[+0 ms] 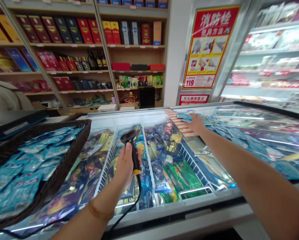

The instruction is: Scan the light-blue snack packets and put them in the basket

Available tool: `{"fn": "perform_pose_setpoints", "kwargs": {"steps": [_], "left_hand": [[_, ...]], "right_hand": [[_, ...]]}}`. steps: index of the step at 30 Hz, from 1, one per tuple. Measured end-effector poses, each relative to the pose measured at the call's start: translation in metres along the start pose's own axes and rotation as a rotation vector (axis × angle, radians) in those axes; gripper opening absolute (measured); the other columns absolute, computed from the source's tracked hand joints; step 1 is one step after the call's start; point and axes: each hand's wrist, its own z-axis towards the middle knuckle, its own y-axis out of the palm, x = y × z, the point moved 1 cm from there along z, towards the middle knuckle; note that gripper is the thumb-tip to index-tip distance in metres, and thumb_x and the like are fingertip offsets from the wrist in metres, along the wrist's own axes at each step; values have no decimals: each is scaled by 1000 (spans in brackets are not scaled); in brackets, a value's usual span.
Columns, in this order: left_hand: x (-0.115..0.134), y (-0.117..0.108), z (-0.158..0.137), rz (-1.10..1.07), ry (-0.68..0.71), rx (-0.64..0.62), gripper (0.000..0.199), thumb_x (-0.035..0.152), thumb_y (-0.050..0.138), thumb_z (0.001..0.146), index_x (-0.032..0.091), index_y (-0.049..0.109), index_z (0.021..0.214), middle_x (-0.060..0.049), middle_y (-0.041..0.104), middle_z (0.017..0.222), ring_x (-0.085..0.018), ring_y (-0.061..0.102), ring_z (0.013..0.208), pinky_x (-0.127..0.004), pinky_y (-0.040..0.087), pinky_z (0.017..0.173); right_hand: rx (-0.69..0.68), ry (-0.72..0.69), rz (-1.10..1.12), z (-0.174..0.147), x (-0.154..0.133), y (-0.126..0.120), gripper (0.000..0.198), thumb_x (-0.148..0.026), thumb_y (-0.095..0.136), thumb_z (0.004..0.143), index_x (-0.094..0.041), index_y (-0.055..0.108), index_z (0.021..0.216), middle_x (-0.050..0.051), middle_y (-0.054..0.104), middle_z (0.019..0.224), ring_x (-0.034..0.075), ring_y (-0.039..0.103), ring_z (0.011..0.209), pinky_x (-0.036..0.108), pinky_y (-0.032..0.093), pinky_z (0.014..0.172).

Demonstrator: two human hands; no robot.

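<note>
My left hand (126, 163) is wrapped round the handle of a black barcode scanner (132, 146), held above the freezer's wire baskets. Its cord runs down toward the front edge. My right hand (197, 124) reaches to the far side of the freezer, its fingers closed at the end of a small blue packet (184, 116); the fingertips are slightly blurred. Below that packet lies an orange-and-white striped strip (180, 123). To the right of my right hand, many similar blue packets (241, 141) lie spread over the freezer top.
A dark wicker basket (76, 150) full of blue packets (49, 146) stands at the left. Inside the chest freezer, white wire dividers (149, 163) separate bagged frozen foods (174, 143). Shelves with boxes (137, 45) and a red-framed poster (210, 46) stand behind; a refrigerated display (271, 71) is at the right.
</note>
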Motion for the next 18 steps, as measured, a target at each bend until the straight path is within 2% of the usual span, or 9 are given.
{"fn": "perform_pose_setpoints", "kwargs": {"steps": [3,8,11,14,16,18], "left_hand": [[-11,-7,0,23,-20,12,65,76,76,74,22,58,104,4,60,68,-11,53,47,-21,39,41],[-21,-9,-3,0,-91,0,62,73,76,78,23,60,109,2,61,71,-11,49,48,-23,40,44],[-24,-8,-6,-14,-124,42,65,75,74,78,24,59,116,2,60,70,-12,49,48,-24,37,42],[-26,-7,-9,-29,-154,52,65,77,73,78,25,61,115,1,59,64,-15,50,47,-27,37,43],[-27,-8,-10,-26,-167,37,64,78,73,77,25,63,111,0,57,61,-16,49,46,-28,37,45],[-28,-10,-11,-15,-175,22,63,79,73,75,26,64,106,-1,57,60,-17,50,46,-29,37,45]], "right_hand": [[-8,104,-43,30,27,0,93,-59,80,84,-13,47,157,29,41,162,40,43,145,45,35,113],[-21,242,-59,77,53,1,86,-68,62,95,-15,46,161,34,35,164,43,39,150,52,33,112],[-60,260,-100,103,63,8,88,-72,60,94,-18,47,161,34,33,165,44,34,153,57,32,112],[-99,253,-149,130,66,27,90,-78,58,91,-20,52,159,31,31,168,45,27,157,57,32,111],[-123,279,-170,145,65,44,87,-80,59,89,-19,61,151,32,37,164,46,34,153,57,34,108],[-70,238,-186,157,64,62,77,-76,70,84,-16,75,131,34,56,147,44,55,136,55,38,103]]}}
